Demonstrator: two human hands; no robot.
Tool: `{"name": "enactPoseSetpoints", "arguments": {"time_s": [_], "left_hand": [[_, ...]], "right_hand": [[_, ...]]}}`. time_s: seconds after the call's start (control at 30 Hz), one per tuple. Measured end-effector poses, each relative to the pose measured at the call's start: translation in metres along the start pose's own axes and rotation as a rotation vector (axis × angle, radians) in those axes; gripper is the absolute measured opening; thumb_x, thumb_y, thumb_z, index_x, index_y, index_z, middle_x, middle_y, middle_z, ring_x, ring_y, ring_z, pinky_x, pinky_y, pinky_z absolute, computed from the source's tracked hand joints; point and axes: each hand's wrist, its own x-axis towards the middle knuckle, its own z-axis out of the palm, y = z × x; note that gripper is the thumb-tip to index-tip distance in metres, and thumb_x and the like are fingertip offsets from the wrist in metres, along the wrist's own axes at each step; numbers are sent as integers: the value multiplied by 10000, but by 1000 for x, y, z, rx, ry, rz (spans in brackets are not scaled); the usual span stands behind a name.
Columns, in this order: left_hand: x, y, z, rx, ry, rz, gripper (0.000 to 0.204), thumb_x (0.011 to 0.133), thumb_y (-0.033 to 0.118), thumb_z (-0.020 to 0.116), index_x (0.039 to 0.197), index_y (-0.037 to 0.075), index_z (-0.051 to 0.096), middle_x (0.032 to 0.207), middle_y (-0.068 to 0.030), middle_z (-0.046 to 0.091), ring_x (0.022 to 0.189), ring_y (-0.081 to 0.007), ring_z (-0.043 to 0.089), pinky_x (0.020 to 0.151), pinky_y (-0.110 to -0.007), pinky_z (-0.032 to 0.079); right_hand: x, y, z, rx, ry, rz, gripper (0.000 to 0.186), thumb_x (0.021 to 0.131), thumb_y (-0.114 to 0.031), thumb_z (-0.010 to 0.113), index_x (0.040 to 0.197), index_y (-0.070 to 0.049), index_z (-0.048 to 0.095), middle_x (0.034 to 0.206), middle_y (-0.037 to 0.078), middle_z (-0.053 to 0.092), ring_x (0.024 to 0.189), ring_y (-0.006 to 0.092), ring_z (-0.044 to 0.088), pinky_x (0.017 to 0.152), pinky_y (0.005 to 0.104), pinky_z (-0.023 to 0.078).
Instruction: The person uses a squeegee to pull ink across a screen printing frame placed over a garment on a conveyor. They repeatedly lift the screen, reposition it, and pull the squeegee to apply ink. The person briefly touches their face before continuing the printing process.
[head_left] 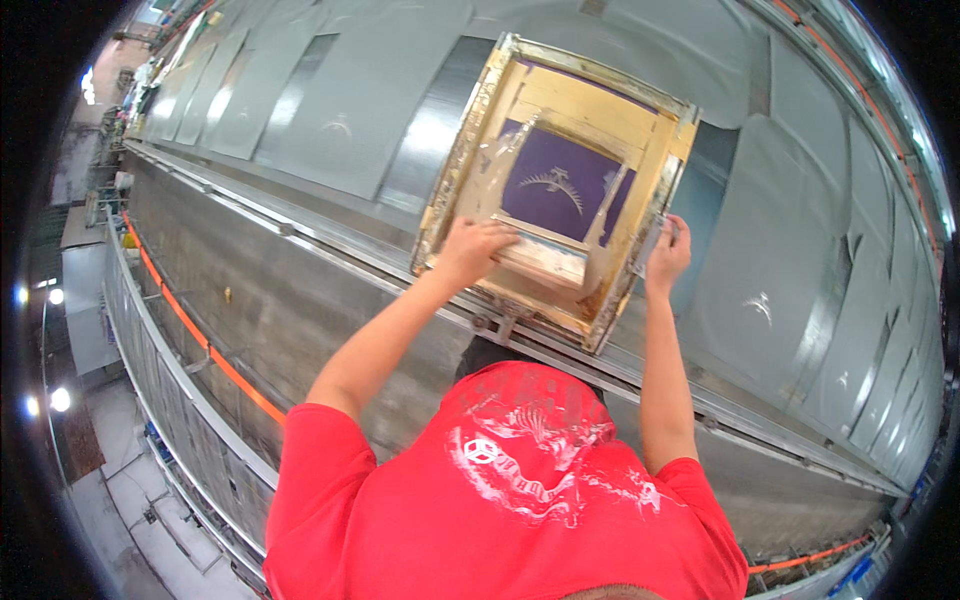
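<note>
A screen printing frame (468,130) lies tilted over the long table, its wooden edges stained and taped. Inside it a purple mesh (530,178) shows a pale curved, spiky design. Across the near part of the screen lies a squeegee (548,260) with a pale, worn wooden handle. The fingers of my left hand (474,252) are closed over the squeegee's left end. At the frame's right side, my right hand (668,258) is closed on a greyish piece along the edge; its exact shape is partly hidden by the fingers.
Grey fabric panels (375,95) cover the long table, some with small white prints (762,308). A metal rail (330,252) runs along the near edge, with a bracket (500,325) below the frame. An orange strip (180,310) and railing (160,365) lie to the left.
</note>
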Motion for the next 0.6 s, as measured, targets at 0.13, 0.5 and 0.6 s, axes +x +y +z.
{"name": "enactPoseSetpoints", "arguments": {"time_s": [0.13, 0.5, 0.6], "left_hand": [[-12, -13, 7, 25, 124, 46, 435, 740, 128, 746, 1164, 224, 727, 1217, 48, 715, 1162, -138, 632, 895, -410, 403], [-73, -19, -3, 90, 163, 148, 500, 691, 98, 777, 1169, 237, 727, 1239, 52, 715, 1144, -146, 661, 883, -394, 406], [-68, -27, 5, 118, 154, 182, 499, 688, 114, 789, 1166, 244, 727, 1254, 50, 709, 1154, -135, 657, 893, -401, 386]], "right_hand": [[-4, -16, 4, -5, -78, 96, 209, 1003, -260, 614, 1091, -88, 693, 660, 34, 509, 594, 126, 447, 570, 330, 382], [5, -12, 14, -133, -102, 144, 251, 1005, -280, 569, 1136, -105, 693, 783, 151, 664, 705, 299, 634, 740, 409, 496], [10, -22, 7, -183, -194, 221, 262, 1001, -298, 574, 1148, -120, 697, 855, 160, 676, 786, 323, 647, 772, 411, 501]]}}
